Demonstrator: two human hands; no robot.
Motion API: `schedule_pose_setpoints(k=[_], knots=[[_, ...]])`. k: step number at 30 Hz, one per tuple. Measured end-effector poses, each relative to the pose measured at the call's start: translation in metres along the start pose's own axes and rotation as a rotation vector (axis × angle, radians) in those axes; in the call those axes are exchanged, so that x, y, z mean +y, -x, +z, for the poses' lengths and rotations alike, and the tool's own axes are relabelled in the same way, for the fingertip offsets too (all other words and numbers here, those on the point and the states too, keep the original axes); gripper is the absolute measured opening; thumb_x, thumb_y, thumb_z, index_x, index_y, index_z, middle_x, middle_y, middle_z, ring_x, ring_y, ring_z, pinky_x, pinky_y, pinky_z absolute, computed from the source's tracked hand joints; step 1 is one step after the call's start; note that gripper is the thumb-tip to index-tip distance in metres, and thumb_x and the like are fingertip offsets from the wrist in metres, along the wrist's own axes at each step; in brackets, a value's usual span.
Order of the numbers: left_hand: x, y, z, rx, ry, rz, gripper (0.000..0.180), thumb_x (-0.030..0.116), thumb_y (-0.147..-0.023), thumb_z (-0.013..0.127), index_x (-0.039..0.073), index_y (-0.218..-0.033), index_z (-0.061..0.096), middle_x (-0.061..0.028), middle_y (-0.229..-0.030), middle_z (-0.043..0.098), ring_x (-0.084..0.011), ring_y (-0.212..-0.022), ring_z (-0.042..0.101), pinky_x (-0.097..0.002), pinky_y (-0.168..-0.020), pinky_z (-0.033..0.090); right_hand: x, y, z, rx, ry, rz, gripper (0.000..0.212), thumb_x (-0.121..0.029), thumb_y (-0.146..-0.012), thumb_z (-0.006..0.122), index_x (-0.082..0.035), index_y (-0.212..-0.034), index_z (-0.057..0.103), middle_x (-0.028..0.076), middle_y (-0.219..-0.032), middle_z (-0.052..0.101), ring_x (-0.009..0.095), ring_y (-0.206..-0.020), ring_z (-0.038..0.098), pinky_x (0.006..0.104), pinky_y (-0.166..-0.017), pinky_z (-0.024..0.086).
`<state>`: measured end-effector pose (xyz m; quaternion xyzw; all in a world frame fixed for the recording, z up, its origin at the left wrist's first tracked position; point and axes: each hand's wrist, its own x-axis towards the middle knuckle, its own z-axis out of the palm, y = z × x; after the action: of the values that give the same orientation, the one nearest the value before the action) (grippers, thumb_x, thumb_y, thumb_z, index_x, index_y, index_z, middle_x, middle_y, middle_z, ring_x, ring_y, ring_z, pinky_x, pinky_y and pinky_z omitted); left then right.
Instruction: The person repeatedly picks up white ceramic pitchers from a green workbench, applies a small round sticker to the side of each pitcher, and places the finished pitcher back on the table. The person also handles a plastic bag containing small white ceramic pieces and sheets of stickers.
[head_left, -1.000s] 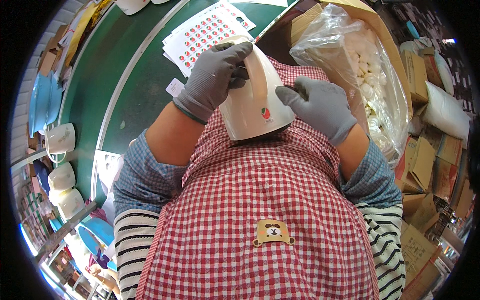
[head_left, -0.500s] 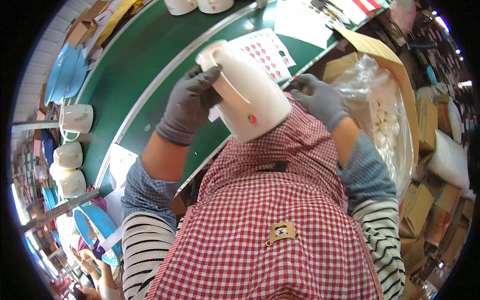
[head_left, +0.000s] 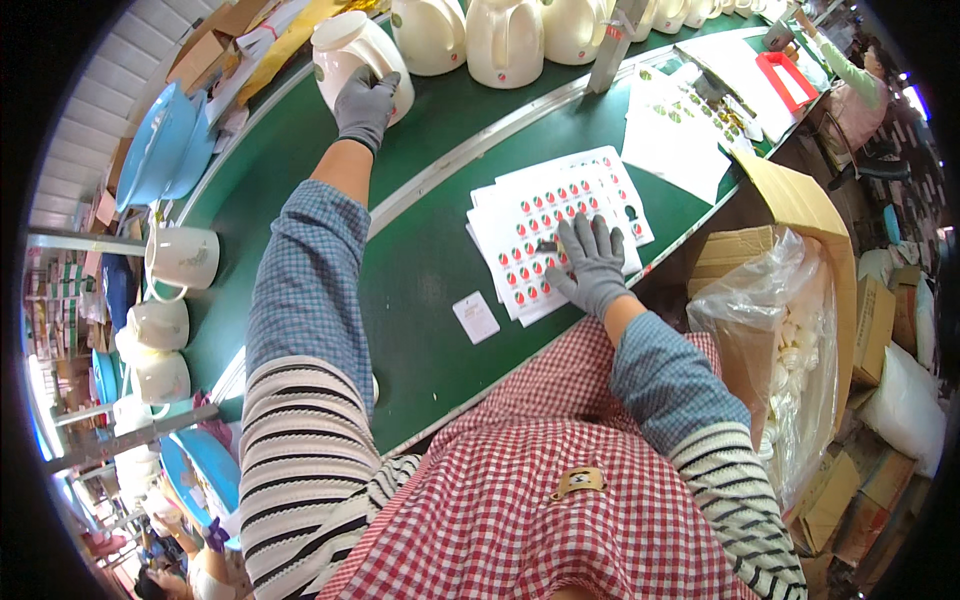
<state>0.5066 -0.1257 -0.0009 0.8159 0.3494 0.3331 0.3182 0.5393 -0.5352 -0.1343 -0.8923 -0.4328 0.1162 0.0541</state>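
Note:
A white, rounded jug (head_left: 340,45) is tilted over the far lane of the green bench, at its left end. My left hand (head_left: 366,106), in a grey glove, reaches out and is closed on the jug's near side. Lying flat with fingers spread, my gloved right hand (head_left: 597,262) rests on a small stack of white sticker sheets (head_left: 508,222) printed with rows of red and green round stickers. A small dark piece (head_left: 547,246) shows beside its fingers. Left of the sheets lies a small white card (head_left: 476,317).
Several more white jugs (head_left: 505,45) line the far lane, past a metal rail (head_left: 480,145). Other sheets (head_left: 672,130) lie to the right. An open carton (head_left: 842,290) with a plastic liner stands at my right. Blue basins (head_left: 160,145) and co-workers (head_left: 862,105) are farther off.
My left hand has moved from in front of me to a jug in the far lane. My right hand has come down flat onto the sticker sheets. The view has shifted too.

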Motion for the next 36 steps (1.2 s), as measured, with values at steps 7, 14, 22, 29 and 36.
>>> schedule_pose_setpoints(k=[7, 14, 22, 29, 36], knots=[[-0.034, -0.061, 0.034, 0.014, -0.194, -0.003, 0.048, 0.046, -0.083, 0.067, 0.004, -0.107, 0.069, -0.0211, -0.104, 0.070, -0.0369, -0.098, 0.066, -0.0407, -0.087, 0.049, 0.003, 0.004, -0.011, -0.116, -0.024, 0.019, 0.094, -0.071, -0.082, 0.048, -0.020, -0.157, 0.022, 0.014, -0.164, 0.012, 0.039, -0.151, 0.002, 0.0563, -0.118, -0.006], [-0.107, -0.094, 0.048, -0.058, -0.054, -0.010, 0.047, 0.042, -0.091, 0.066, 0.000, -0.110, 0.067, -0.0090, -0.076, 0.068, -0.0195, -0.063, 0.063, -0.0347, -0.062, 0.050, -0.003, 0.004, -0.020, -0.119, -0.093, -0.020, 0.097, -0.068, -0.079, 0.056, -0.019, -0.156, 0.024, 0.017, -0.163, 0.011, 0.043, -0.150, -0.001, 0.0591, -0.117, -0.005], [0.004, 0.099, 0.081, -0.355, 0.466, 0.284, 0.029, 0.011, -0.096, 0.060, -0.002, -0.122, 0.061, -0.0079, -0.113, 0.065, -0.0154, -0.095, 0.061, -0.0274, -0.088, 0.049, 0.008, 0.004, -0.002, 0.182, -0.261, -0.032, 0.096, -0.065, -0.079, 0.058, -0.015, -0.155, 0.027, 0.022, -0.162, 0.013, 0.042, -0.150, 0.005, 0.0602, -0.117, -0.005], [0.072, 0.355, 0.013, -0.925, 0.471, 0.407, 0.039, -0.008, -0.081, 0.065, -0.001, -0.119, 0.063, -0.0170, -0.116, 0.067, -0.0281, -0.109, 0.064, -0.0341, -0.095, 0.049, 0.159, 0.175, -0.118, 1.087, -0.791, -0.025, 0.042, -0.007, -0.074, 0.078, -0.005, -0.115, 0.068, 0.016, -0.113, 0.068, 0.026, -0.096, 0.067, 0.0332, -0.081, 0.055], [0.083, 0.430, 0.013, -0.856, 0.279, 0.435, 0.031, -0.001, -0.081, 0.067, 0.002, -0.112, 0.065, -0.0146, -0.114, 0.066, -0.0299, -0.106, 0.063, -0.0374, -0.094, 0.050, 0.404, 0.363, -0.041, 0.277, -0.573, 1.036, 0.058, -0.034, -0.076, 0.076, -0.006, -0.124, 0.062, 0.014, -0.116, 0.068, 0.029, -0.098, 0.066, 0.0360, -0.087, 0.052]])
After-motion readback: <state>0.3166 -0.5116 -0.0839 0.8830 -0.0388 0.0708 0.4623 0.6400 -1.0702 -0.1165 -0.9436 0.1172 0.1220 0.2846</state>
